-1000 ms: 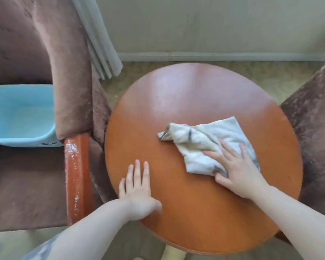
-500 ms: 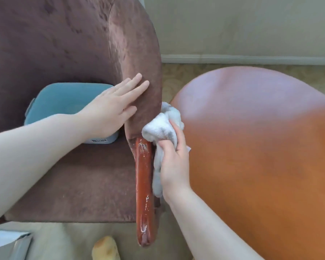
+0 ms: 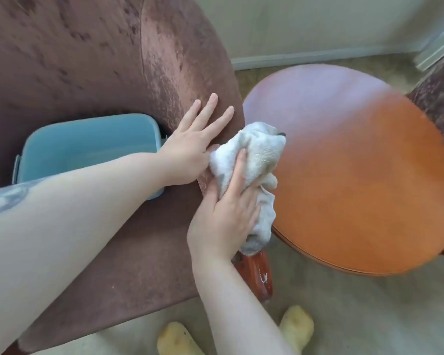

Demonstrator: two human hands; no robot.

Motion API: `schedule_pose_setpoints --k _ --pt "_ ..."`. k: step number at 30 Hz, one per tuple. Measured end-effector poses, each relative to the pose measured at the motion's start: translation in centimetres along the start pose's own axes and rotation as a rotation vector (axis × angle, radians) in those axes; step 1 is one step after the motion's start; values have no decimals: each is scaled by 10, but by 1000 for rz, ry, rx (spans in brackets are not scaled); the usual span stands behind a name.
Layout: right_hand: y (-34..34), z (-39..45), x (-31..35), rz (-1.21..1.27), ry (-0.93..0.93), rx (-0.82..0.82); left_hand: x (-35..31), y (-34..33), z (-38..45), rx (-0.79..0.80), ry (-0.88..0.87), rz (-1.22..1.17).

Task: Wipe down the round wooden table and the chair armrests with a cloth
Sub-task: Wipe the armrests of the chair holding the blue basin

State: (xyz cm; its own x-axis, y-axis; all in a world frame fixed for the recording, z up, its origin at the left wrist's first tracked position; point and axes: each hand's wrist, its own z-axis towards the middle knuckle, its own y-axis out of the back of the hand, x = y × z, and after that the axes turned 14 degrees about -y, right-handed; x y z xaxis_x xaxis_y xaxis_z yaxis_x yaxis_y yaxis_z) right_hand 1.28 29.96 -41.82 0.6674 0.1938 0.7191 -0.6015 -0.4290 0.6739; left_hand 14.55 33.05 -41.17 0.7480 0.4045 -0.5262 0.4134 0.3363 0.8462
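Note:
A crumpled white cloth (image 3: 254, 160) lies bunched over the chair's wooden armrest (image 3: 260, 274), of which only the glossy red-brown front end shows below it. My right hand (image 3: 226, 213) is closed on the cloth and presses it onto the armrest. My left hand (image 3: 195, 142) rests flat with fingers spread on the brown velvet arm of the chair (image 3: 164, 60), just above the cloth. The round wooden table (image 3: 356, 180) stands right beside the armrest, its top bare and shiny.
A light blue plastic tub (image 3: 87, 147) sits on the chair seat behind my left forearm. A second brown chair (image 3: 441, 98) stands past the table at the right. Two yellow slippers (image 3: 296, 326) show on the beige carpet below. A wall and baseboard run behind.
The cloth left the table top for the chair's armrest. My right hand now covers more of the armrest with it, and my left hand stays flat on the upholstered arm.

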Motion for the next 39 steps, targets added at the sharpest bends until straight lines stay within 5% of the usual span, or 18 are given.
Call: schedule_pose_setpoints --k 3,5,8,10,12,14,18,22,26,31,35,39 --pt "22 -20 -75 -408 504 5 8 -7 3 100 -21 34" --pt "52 -6 -131 -371 660 123 9 -13 4 102 -11 32" --pt "63 -1 -135 -75 72 248 5 -20 4 22 -27 -41" --pt "31 3 -109 6 -278 -40 5 -22 4 -11 -32 -29" --pt "13 -1 -70 -75 -315 -149 6 -22 4 -27 -32 2" --pt "9 -14 -65 -159 -81 -228 5 -20 2 -22 -15 16" --pt "52 -39 -155 -355 287 -6 -15 -23 2 -62 71 -105" --pt "67 -72 -187 12 -150 111 -50 -43 -2 -176 188 -224" --pt "27 -50 -106 0 -208 -169 -56 -43 -4 -191 212 -325" --pt "2 -6 -47 -358 348 -34 -35 -12 -18 -249 257 -714" --pt "65 27 -145 -683 1002 75 -34 -13 -37 -162 193 -681" --pt "124 38 -210 -984 1426 282 -43 -35 -63 -141 199 -684"
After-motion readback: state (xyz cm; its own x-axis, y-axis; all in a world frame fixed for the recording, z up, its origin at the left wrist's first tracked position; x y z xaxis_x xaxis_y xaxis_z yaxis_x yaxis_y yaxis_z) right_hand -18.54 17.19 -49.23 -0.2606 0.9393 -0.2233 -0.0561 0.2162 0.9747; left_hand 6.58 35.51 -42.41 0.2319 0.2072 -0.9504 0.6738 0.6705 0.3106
